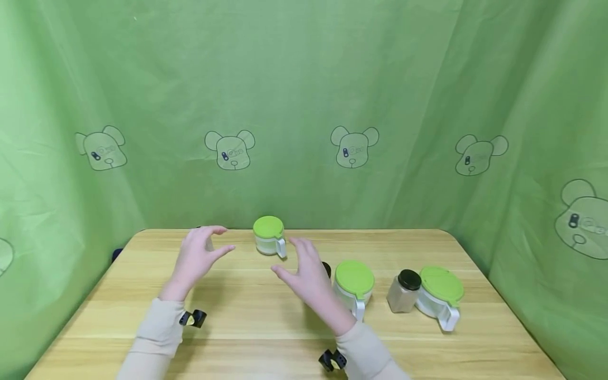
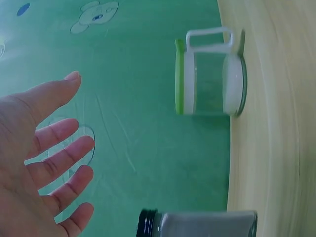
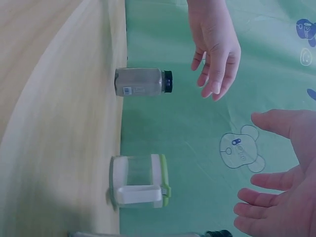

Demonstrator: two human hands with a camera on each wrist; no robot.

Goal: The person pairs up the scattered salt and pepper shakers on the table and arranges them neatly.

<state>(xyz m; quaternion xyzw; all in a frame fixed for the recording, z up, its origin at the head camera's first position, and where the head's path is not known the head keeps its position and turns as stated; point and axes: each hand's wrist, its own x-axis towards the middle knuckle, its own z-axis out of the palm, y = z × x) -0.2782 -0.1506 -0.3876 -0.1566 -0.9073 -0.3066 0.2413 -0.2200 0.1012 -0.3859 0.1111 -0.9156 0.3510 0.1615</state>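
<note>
My left hand (image 1: 195, 256) is raised over the left part of the table, thumb and fingers apart around nothing. Facing it, my right hand (image 1: 306, 272) hovers with its fingers spread and also holds nothing. Between and beyond them stands a clear canister (image 1: 267, 245) with a green lid and white handle, touched by neither hand. Behind my left hand, mostly hidden in the head view, is a black-capped spice bottle (image 3: 140, 81). Another black cap (image 1: 326, 268) shows partly behind my right hand.
Right of my right hand stands a second green-lidded canister (image 1: 353, 279). Farther right are a black-capped bottle (image 1: 402, 293) with contents inside and a third green-lidded canister (image 1: 440, 287). A green curtain (image 1: 294, 79) surrounds the wooden table (image 1: 256, 338).
</note>
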